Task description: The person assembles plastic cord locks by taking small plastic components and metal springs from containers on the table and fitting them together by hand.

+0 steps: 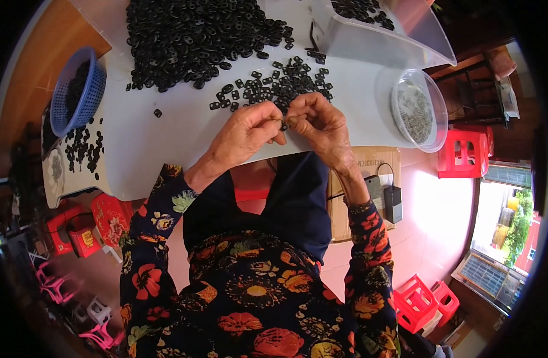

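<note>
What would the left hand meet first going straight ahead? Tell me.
The left hand would likely meet the right hand, just beyond the small black piece between them; whether the hands already touch is unclear.

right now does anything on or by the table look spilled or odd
Two things, mildly. One small black piece lies alone on the white table, left of the nearer pile. More loose black pieces lie scattered beside the blue basket at the left, as if spilled, though possibly put there.
</note>
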A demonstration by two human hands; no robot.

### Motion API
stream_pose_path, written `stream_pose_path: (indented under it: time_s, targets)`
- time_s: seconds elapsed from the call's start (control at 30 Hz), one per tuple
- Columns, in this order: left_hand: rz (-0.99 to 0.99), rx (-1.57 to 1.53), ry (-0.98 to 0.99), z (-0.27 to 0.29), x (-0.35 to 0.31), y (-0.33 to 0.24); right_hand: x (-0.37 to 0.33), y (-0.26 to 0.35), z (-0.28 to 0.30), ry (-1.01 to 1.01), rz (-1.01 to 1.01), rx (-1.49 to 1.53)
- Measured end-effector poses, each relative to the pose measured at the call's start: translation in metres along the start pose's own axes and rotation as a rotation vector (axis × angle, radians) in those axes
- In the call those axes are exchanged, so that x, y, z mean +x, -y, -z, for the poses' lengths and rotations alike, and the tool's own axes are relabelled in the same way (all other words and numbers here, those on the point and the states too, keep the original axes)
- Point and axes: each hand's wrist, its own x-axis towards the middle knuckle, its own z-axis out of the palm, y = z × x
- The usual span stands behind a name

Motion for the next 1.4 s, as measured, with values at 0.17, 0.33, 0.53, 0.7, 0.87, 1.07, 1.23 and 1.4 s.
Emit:
stream_pose_path:
  time_s: [0.17,0.33,0.53,0.7,0.87,1.07,1.23,1.4]
  targets:
    - [0.004,0.028,-0.008,-0.001,-0.001,0.000,0.001,-0.002,-0.001,0.005,0.015,0.005]
    - [-0.015,0.055,-0.068,-0.008,-0.003,0.006,0.001,-0.006,0.000,0.023,0.037,-0.024]
    - [0.004,0.042,-0.099,-0.007,-0.004,0.008,0.002,0.002,0.003,0.013,-0.068,-0.157]
    - [-0.066,-0.057,-0.102,-0.008,-0.009,0.015,0.002,0.005,0.000,0.047,-0.041,-0.291]
    - [-0.105,0.001,-0.209,-0.017,-0.009,0.020,-0.001,0.008,-0.013,-0.014,-0.004,-0.466]
    - [-0.101,-0.030,-0.240,-0.019,-0.009,0.019,0.004,0.008,-0.006,-0.019,-0.034,-0.389]
    - [-0.058,-0.060,-0.238,-0.018,-0.011,0.017,0.004,0.007,-0.007,-0.003,-0.061,-0.306]
    - [-0.118,-0.042,-0.245,-0.023,-0.011,0.021,0.000,-0.001,-0.008,-0.017,0.005,-0.307]
